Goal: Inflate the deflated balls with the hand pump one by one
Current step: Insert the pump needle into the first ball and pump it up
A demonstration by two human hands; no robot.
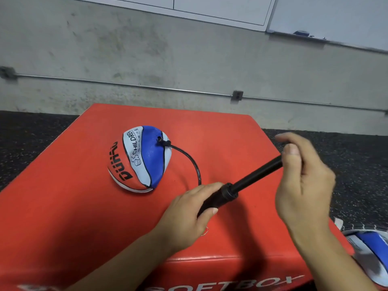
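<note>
On the red box (84,206), left hand (189,211) grips the pump (222,194) body, right hand (302,177) holds its pulled-out handle, hose (193,162) plugged into the limp ball (140,160)

Only two hands and forearms of the person show, rising from the bottom edge of the view. Both forearms are bare as far as they can be seen: no sleeve or cuff reaches into view. The left hand (186,215) wears no glove, ring or wristband, and its thumbnail is short and unpainted. The right hand (304,185) is likewise ungloved, with no ring, watch or strap at the wrist; the one nail that shows is trimmed short and plain. Its edges are slightly blurred.
</note>
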